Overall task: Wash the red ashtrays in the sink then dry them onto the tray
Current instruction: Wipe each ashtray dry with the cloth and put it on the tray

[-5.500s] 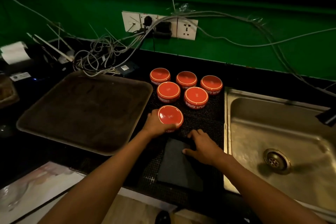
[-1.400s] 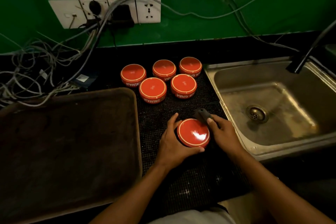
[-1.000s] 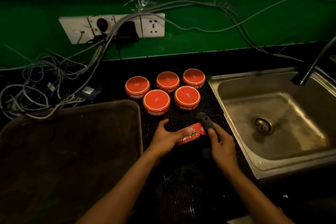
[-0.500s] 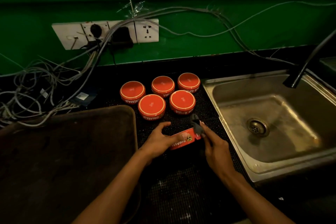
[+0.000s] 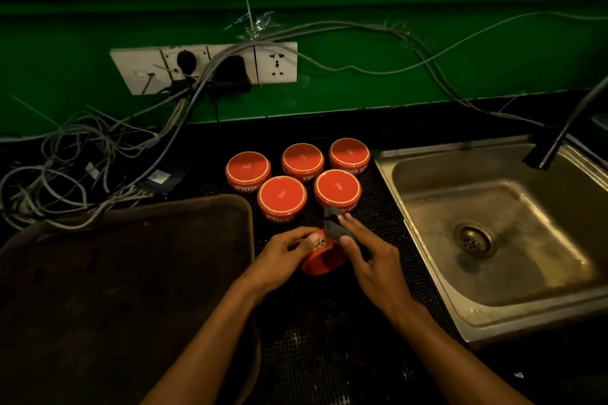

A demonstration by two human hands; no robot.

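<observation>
Left hand (image 5: pixel 279 260) fingers pinch the rim of a tilted red ashtray (image 5: pixel 324 260); right hand (image 5: pixel 371 256) fingers press a dark cloth (image 5: pixel 333 227) against it. Five more ashtrays (image 5: pixel 282 196) stand upside down behind, between the tray (image 5: pixel 131 273) at the surface's left edge and the sink (image 5: pixel 493 223) at its right.

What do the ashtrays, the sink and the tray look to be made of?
Ashtrays: probably glazed ceramic or enamelled metal; glossy red with soft highlights and a pale ring.
Sink: almost certainly stainless steel; dull silver, brushed, reflecting light around the drain.
Tray: unclear; a dark, matte brown surface with a rolled rim, possibly worn metal or plastic.
</observation>
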